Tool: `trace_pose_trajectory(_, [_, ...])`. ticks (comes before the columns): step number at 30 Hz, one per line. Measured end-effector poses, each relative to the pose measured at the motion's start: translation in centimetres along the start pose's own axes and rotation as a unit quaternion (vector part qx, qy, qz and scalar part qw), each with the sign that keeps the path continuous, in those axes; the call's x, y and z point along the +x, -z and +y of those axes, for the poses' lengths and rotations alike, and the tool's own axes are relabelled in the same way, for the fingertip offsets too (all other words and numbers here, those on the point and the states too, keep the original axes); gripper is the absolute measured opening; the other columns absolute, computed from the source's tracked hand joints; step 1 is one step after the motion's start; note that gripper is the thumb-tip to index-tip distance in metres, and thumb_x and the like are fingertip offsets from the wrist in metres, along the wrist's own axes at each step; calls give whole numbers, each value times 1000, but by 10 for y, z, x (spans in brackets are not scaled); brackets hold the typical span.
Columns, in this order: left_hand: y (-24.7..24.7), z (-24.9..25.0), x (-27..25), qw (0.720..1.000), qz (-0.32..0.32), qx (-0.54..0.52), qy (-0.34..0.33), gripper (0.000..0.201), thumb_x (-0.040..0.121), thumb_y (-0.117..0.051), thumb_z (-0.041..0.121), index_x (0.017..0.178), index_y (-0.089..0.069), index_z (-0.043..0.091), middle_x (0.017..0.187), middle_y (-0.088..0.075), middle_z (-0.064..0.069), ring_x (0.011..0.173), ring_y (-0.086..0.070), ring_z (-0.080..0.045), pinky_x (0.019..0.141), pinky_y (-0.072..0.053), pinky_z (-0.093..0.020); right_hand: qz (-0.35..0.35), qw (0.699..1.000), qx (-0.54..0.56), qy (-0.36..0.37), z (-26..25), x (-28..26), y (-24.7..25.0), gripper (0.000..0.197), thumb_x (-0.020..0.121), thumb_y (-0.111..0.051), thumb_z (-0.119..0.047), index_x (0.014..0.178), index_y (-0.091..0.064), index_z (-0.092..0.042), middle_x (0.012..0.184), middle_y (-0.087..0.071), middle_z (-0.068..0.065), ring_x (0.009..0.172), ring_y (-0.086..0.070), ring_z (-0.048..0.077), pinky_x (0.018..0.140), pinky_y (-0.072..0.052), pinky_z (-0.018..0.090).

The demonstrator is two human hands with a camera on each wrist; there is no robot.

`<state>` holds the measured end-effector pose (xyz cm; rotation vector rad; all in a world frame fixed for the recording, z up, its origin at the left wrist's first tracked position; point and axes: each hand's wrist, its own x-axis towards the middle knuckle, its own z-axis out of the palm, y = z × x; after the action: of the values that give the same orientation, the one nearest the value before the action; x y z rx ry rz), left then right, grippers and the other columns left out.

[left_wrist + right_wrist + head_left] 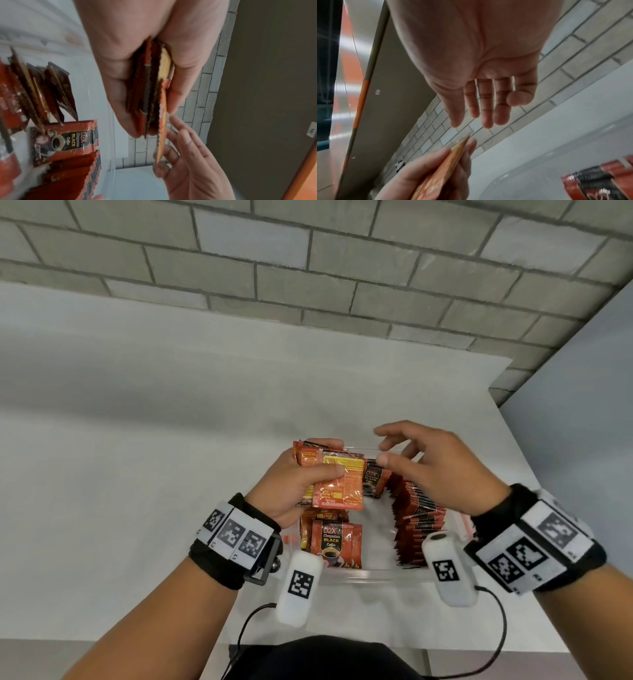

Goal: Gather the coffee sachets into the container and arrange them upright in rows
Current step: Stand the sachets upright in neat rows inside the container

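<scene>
Over the clear container (376, 573) on the white table (137, 440), both hands work close together. Much is obscured: the container's far wall is barely discernible, its left side sits behind the left hand (294, 487), and the wrist views are blurred at their edges. Legible print on the standing sachets (334, 544) reads "D2X", "BLACK", "Coffee"; smaller text cannot be made out. A row of sachets (416, 525) stands on edge along the container's right side, another group at the near left. The left hand grips a stack of sachets (337, 484), thumb clamped across the front one, backs facing the camera. The right hand (442, 470) is released, fingers spread and relaxed, fingertips just beside the stack's upper corner; contact cannot be confirmed.
</scene>
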<state>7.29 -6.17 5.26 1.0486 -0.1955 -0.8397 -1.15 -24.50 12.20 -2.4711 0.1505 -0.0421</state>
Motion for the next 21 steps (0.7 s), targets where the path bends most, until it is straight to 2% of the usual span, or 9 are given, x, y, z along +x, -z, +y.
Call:
trace_pose_trajectory(3, [-11, -2, 0, 1000, -27, 6, -3, 41, 68, -67, -1, 107, -62, 8, 92, -71, -12, 82, -70, -23, 68, -58, -33, -24, 999, 44, -2, -2, -2, -14, 32, 86, -66, -26, 117, -58, -32, 94, -63, -13, 71, -60, 4, 69, -48, 14])
trace_pose_trajectory(5, [-14, -3, 1, 1000, -25, -2, -3, 38, 70, -69, 2, 107, -61, 8, 92, -69, -13, 81, -69, -23, 68, -58, -34, -2, 997, 78, -6, -1, -1, -17, 19, 84, -70, -19, 100, -64, -28, 86, -65, -8, 68, -58, 2, 67, -49, 15])
trace_pose_trajectory(7, [-14, -2, 1, 1000, -14, -19, -7, 40, 74, -76, 14, 110, -60, 5, 94, -69, -14, 83, -69, -24, 68, -58, -34, 43, 992, 115, -7, 3, -2, -15, 13, 81, -73, -14, 82, -66, -25, 79, -66, -5, 65, -56, 3, 62, -47, 14])
trace_pose_trajectory(9, [-12, -3, 0, 999, 8, -36, 0, 63, 68, -79, 34, 117, -59, 0, 97, -68, -17, 84, -69, -26, 71, -59, -36, 108, 984, 139, 2, 8, -4, -11, 12, 79, -74, -13, 76, -67, -21, 76, -67, -6, 64, -57, 5, 59, -46, 14])
trace_pose_trajectory(11, [-10, -2, 0, 996, 29, -78, 15, 63, 64, -78, 41, 114, -61, 5, 95, -66, -18, 83, -68, -28, 76, -59, -41, 160, 979, 123, 42, 10, -8, -11, 9, 77, -76, -10, 74, -69, -15, 76, -67, -5, 66, -57, 8, 61, -44, 15])
trace_pose_trajectory(14, [-9, -1, -2, 992, 11, -122, 19, 39, 77, -69, 22, 113, -60, 9, 106, -63, -23, 89, -66, -33, 75, -59, -42, 132, 983, 82, 101, 13, -11, -21, 7, 72, -79, -8, 73, -73, -10, 78, -60, -6, 69, -54, 7, 66, -42, 15])
trace_pose_trajectory(18, [-7, -2, 0, 992, -4, -123, -8, 52, 78, -62, -6, 127, -54, 6, 111, -66, -22, 90, -69, -32, 75, -57, -39, 34, 991, 10, 130, 15, -13, -28, 12, 72, -81, -19, 81, -74, -19, 81, -55, -14, 75, -54, 7, 69, -49, 33])
trace_pose_trajectory(19, [-6, -3, 1, 994, 3, -111, -14, 56, 76, -63, -8, 129, -52, 5, 113, -65, -24, 92, -68, -34, 76, -57, -40, 18, 993, 15, 119, 13, -13, -26, 15, 72, -81, -23, 84, -73, -24, 83, -55, -14, 78, -54, 5, 72, -49, 31])
trace_pose_trajectory(21, [-6, -3, 2, 996, 21, -80, -24, 58, 72, -66, -10, 127, -53, 5, 115, -63, -27, 94, -66, -36, 76, -57, -40, 19, 993, 39, 105, 10, -13, -19, 22, 73, -79, -28, 93, -72, -27, 87, -56, -12, 81, -53, 0, 75, -43, 17])
